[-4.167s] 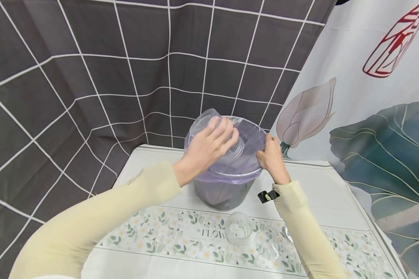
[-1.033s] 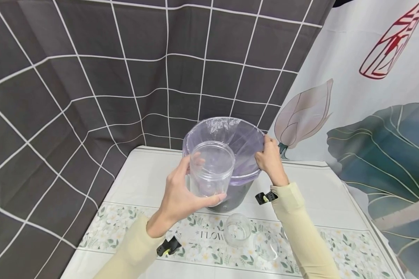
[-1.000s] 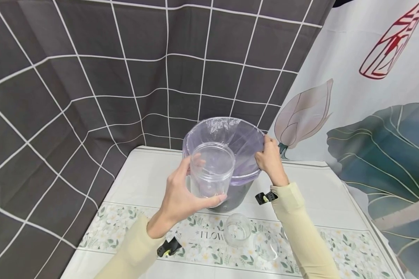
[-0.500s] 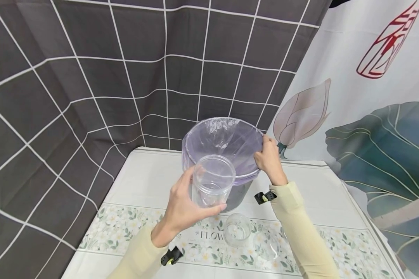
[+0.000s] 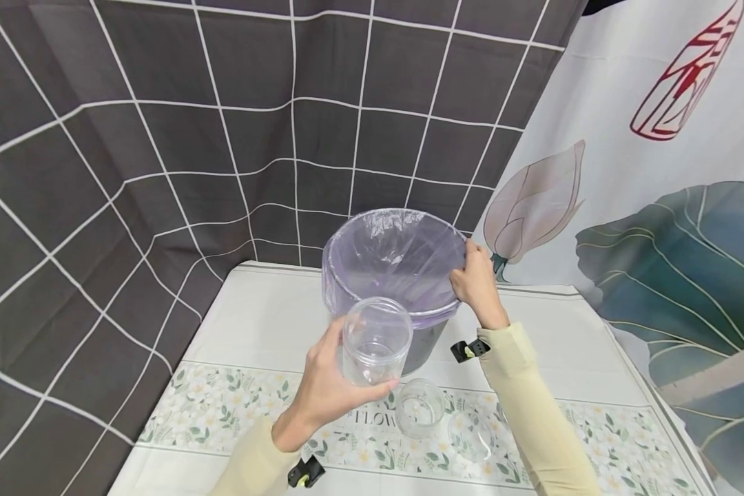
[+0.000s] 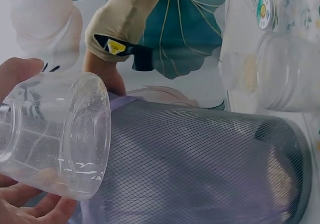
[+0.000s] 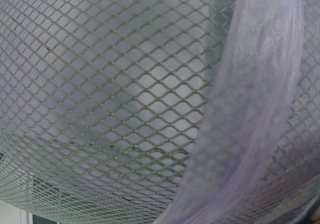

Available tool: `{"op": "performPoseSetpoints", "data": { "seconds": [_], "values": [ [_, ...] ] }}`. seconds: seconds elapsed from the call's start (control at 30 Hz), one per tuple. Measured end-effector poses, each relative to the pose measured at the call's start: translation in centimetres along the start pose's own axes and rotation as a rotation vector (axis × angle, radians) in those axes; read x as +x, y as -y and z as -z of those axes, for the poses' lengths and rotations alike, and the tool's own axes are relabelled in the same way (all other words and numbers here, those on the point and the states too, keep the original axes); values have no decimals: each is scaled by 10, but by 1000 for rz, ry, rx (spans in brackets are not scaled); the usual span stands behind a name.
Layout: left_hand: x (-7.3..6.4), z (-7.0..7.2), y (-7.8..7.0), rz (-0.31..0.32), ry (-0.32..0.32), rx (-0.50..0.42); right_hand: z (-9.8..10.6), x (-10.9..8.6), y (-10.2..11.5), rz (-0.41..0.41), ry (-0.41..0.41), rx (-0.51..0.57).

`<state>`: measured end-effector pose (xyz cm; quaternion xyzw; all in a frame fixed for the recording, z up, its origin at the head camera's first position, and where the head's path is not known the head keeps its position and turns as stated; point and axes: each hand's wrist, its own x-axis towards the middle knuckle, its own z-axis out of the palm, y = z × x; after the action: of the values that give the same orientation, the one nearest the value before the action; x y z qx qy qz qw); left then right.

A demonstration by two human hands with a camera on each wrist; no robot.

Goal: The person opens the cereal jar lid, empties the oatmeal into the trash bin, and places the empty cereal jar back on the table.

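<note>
Tablecloth [image 5: 263,303] bears a mesh bin [image 6: 210,159], purple bag [image 5: 403,262] inside.

The left hand [image 5: 335,389] no longer tips the clear jar [image 5: 381,334] into the bin [image 5: 423,344]; it now holds it threaded end up, before the bin's near side, lower than half a second ago and nearer the other jar [image 5: 420,408]. More of the purple liner [image 5: 409,265] shows, and the left wrist's black strap [image 5: 306,472] is visible.
</note>
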<state>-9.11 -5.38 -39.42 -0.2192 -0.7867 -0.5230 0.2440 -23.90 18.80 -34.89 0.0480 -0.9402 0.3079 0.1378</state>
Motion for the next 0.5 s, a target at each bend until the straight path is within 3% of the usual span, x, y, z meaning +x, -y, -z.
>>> {"op": "performPoseSetpoints", "data": {
  "seconds": [0.5],
  "values": [
    [-30,-14,21,68,11,2,1,-1,0,1,1,4]
  ]
}}
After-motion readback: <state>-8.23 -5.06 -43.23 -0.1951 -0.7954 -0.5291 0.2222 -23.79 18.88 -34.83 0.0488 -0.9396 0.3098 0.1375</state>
